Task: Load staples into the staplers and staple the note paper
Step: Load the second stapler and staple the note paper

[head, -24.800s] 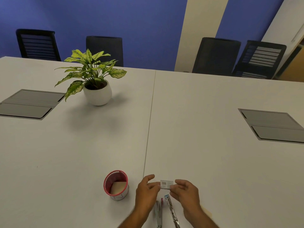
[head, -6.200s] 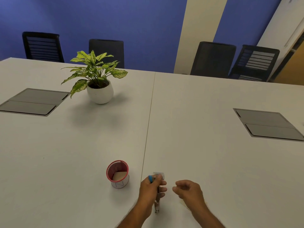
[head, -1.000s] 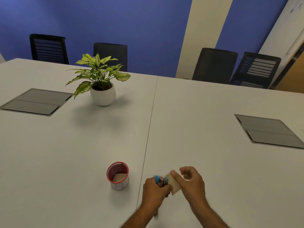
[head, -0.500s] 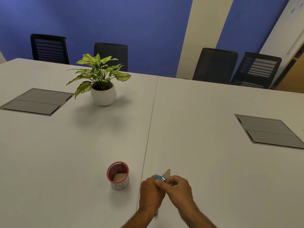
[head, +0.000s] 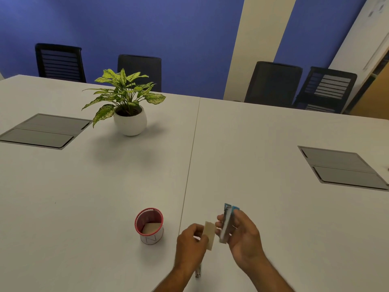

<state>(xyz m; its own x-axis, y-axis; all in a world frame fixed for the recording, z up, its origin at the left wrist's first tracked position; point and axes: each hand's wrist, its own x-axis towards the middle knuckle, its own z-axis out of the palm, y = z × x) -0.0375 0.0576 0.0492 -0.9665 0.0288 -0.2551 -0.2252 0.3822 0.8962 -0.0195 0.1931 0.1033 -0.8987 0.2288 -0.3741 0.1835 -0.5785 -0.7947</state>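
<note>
Surface (head: 273, 207): white, wide. Lower centre of frame: right hand (head: 242, 234), fingers curled round blue stapler (head: 227, 224), held upright; rigid, light, best gripped along its body. Left hand (head: 192, 243) pinches note paper (head: 210, 234) just beside it; thin, floppy, creases easily, so hold an edge.

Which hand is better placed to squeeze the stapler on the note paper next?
Right. The right hand already grips the blue stapler, while the left hand pinches the note paper beside it, so it likely only needs to feed the paper in.
</note>
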